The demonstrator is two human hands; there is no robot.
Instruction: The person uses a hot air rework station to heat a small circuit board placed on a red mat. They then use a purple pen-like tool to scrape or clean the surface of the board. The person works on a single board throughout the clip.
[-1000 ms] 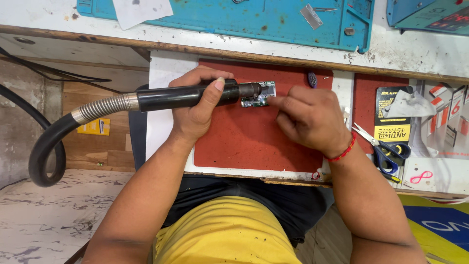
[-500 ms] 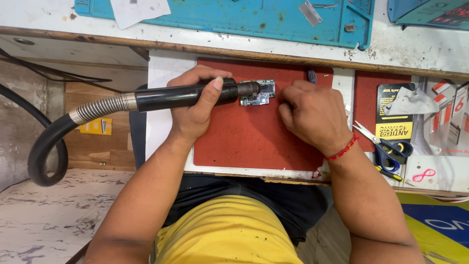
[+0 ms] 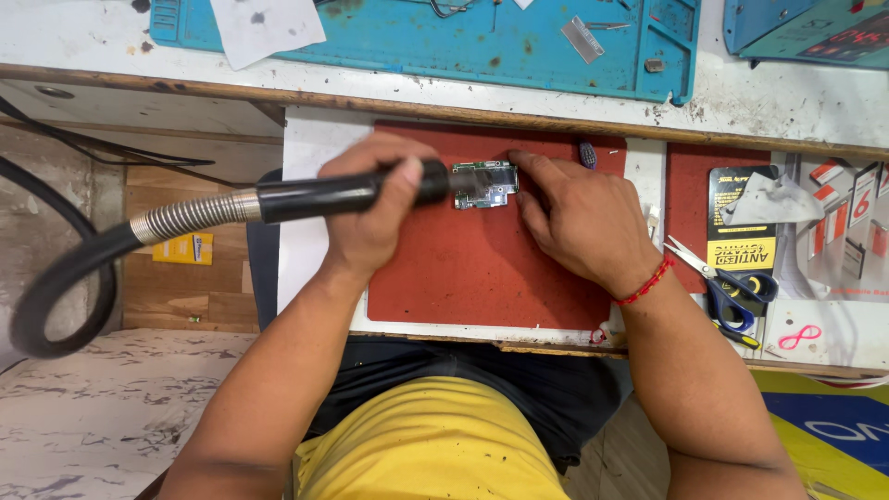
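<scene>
- A small green circuit board is lying on the upper part of a red work mat, between the two hands.
- The left hand is wrapping closed around the black handle of a hot-air tool, whose tip is sitting over the board's left end; a ribbed metal sleeve and a black hose are trailing off to the left.
- The right hand is resting on the mat with loosely curled fingers, the index fingertip touching the board's upper right corner; whether it is pinching the board cannot be told.
- Compared with a second ago, the right hand is now sitting further right and off the board, leaving the board more exposed, while the tool's handle is tilting a little lower on its hose side.
- Right of the mat, a tall black-and-yellow package is lying flat, with a crumpled grey cloth on its top and blue-handled scissors across its lower end.
- Further right, small red-and-white cards are lying in a cluster.
- A yellow label is showing on the wooden panel below the bench at left.
- A teal mat is lying across the bench top, with a white paper sheet on its left end.
</scene>
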